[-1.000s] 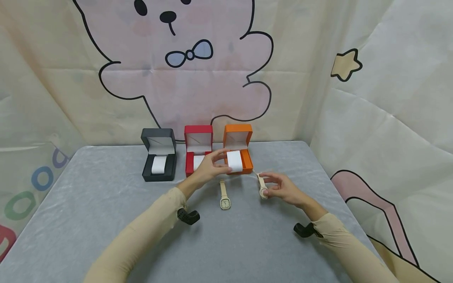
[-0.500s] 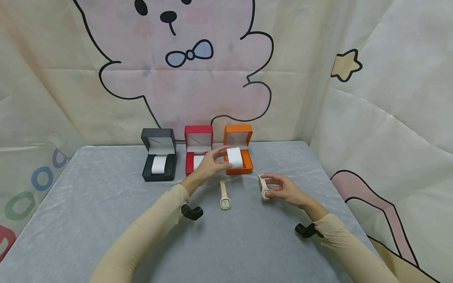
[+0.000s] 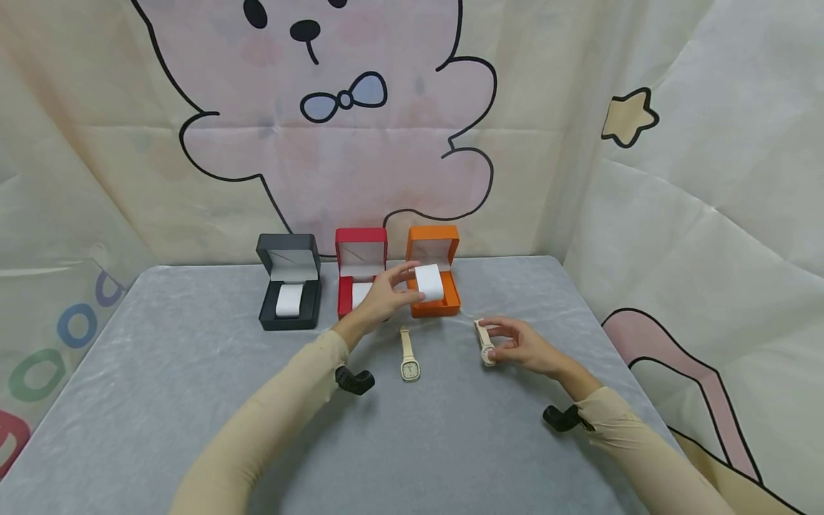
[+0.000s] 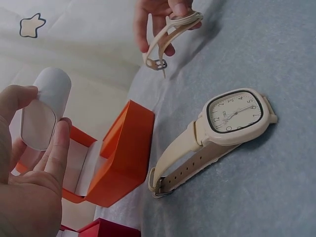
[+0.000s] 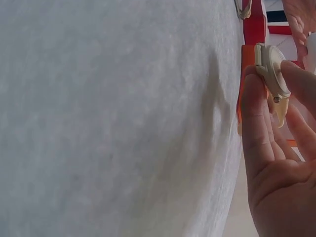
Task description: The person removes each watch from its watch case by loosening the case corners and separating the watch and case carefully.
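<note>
My left hand (image 3: 381, 295) pinches a white watch pillow (image 3: 429, 282) by its ends, raised over the orange watch box (image 3: 435, 309). In the left wrist view the pillow (image 4: 54, 94) sits between thumb and fingers. To the right, my right hand (image 3: 524, 348) holds a cream wristwatch (image 3: 486, 345) between thumb and fingers, above the table. From the right wrist, the thumb presses by the dial of that watch (image 5: 274, 69). A second cream wristwatch with a squarish dial (image 3: 410, 370) lies on the table between the hands, its strap buckled in a loop (image 4: 180, 153).
A dark grey watch box (image 3: 290, 325) and a red watch box (image 3: 345, 300) stand with lids up left of the orange one, a white pillow in each. A grey cloth covers the table (image 3: 438, 443). A printed curtain (image 3: 528, 193) hangs behind.
My left hand has lifted the white pillow up out of the orange box and slightly right. My right hand has drifted a little to the right with its wristwatch.
</note>
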Available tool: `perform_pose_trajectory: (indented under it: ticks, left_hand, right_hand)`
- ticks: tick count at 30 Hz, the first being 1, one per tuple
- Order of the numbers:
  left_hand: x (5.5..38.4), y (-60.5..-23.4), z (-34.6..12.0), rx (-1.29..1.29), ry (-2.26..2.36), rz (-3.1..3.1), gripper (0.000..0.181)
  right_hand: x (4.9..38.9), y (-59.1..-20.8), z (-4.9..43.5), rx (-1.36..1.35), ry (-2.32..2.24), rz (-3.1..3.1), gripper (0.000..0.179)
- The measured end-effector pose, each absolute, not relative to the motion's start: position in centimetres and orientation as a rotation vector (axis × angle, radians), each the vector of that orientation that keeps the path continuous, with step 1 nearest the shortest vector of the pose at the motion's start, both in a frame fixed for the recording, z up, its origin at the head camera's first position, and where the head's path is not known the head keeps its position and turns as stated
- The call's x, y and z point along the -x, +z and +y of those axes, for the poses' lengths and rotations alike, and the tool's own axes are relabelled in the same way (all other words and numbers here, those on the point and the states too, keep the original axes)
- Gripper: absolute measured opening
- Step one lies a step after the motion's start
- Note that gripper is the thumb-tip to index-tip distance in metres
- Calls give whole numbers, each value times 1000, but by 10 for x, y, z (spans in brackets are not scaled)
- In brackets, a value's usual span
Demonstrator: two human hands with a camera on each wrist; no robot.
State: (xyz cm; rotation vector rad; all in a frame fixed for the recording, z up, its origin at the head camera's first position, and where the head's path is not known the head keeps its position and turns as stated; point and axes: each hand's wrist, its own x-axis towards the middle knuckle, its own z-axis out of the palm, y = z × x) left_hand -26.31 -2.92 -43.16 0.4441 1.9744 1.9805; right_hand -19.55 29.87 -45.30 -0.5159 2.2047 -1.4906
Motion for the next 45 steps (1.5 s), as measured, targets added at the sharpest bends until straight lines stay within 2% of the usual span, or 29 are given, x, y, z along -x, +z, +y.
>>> perform_pose_trajectory:
  ticks: [34, 45]
  left_hand:
    - [274, -441, -16, -388, 1936, 2057, 64]
    - [274, -442, -16, -375, 1941, 2052, 63]
  right_hand:
    - [198, -468, 312, 622, -1445, 2232, 65]
    - [201, -474, 315, 793, -1305, 2473, 59]
